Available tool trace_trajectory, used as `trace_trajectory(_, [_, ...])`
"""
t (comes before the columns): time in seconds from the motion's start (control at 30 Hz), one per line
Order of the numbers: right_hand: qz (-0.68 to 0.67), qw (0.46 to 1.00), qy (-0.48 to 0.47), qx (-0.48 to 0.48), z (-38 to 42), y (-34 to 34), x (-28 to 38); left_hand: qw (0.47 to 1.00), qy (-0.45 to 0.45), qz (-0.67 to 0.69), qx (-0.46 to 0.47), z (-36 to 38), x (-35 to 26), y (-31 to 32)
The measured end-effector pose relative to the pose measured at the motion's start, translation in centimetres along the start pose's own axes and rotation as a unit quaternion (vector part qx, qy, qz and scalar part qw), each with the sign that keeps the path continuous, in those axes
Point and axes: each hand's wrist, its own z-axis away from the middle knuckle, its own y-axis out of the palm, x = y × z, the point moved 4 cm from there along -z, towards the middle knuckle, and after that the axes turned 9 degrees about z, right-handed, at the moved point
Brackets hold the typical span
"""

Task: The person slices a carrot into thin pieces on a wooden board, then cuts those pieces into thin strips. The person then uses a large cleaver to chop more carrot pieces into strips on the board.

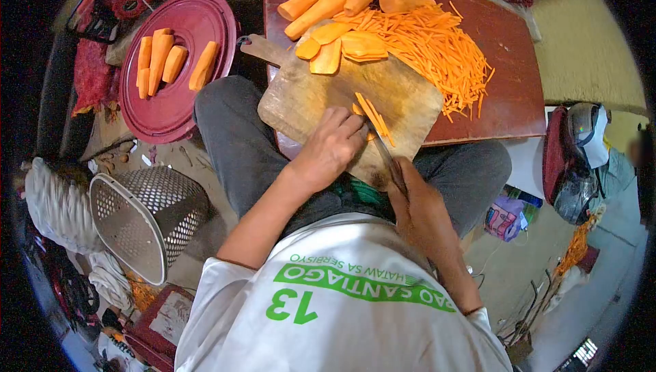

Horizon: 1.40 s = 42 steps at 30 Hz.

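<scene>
My right hand [418, 202] is closed around the handle of a knife [387, 150], its blade slanting up and left over a wooden cutting board [287, 98]. Just left of the blade, my left hand [333, 141] has its fingers curled down and pressed on the board, holding carrot whose shape is mostly hidden under them. Thin carrot strips [374, 119] lie along the blade's far side. Flat carrot slices [326, 57] are stacked near the top of the board. Beyond them spreads a large heap of carrot sticks [437, 50].
Several peeled carrots [318, 13] lie at the far edge of the red-brown table [509, 91]. More carrots [160, 57] rest on a round maroon lid [140, 122] at left. Below it, a white perforated basket [164, 201] lies tipped on the floor. Bags [579, 160] sit at right.
</scene>
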Motion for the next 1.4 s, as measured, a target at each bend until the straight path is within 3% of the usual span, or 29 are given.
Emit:
trace_trajectory(0.17, [0.03,0.997,-0.066,-0.041,-4.9,0.9,0.8,1.0,-0.006,0.008,0.004,-0.1,-0.2,-0.1])
trace_trajectory(0.27, [0.031,0.999,-0.03,-0.023,-2.8,0.8,-0.7,1.0,-0.002,0.008,-0.003,0.0,-0.1,-0.1])
trace_trajectory(0.37, [-0.014,0.998,-0.053,-0.034,0.6,0.2,-1.1,1.0,-0.01,0.002,0.002,0.0,-0.2,-0.2])
trace_trajectory(0.67, [0.002,1.0,-0.012,0.028,-4.5,0.4,0.7,1.0,-0.001,-0.012,0.025,0.1,-0.1,0.1])
trace_trajectory(0.77, [0.028,1.0,-0.008,0.005,-0.9,-0.6,0.4,1.0,0.001,-0.013,0.009,0.2,-0.2,0.1])
trace_trajectory(0.87, [-0.021,0.995,-0.078,-0.063,1.0,0.2,-1.4,1.0,0.013,-0.023,-0.014,0.3,-0.1,0.2])
trace_trajectory(0.97, [0.046,0.999,0.019,0.001,-2.2,1.3,-1.1,0.999,0.016,-0.029,-0.011,0.4,-0.2,0.3])
trace_trajectory(1.07, [0.001,0.996,-0.082,-0.036,-4.9,0.7,0.6,1.0,0.008,-0.025,0.006,0.6,-0.2,0.4])
trace_trajectory(1.27, [0.006,1.0,0.006,0.028,-0.3,-1.1,0.6,0.999,0.019,-0.03,-0.024,0.4,-0.2,0.2])
trace_trajectory(1.4, [0.005,1.0,-0.016,-0.006,-2.3,0.8,0.1,0.999,0.024,-0.03,-0.022,0.4,-0.2,0.4])
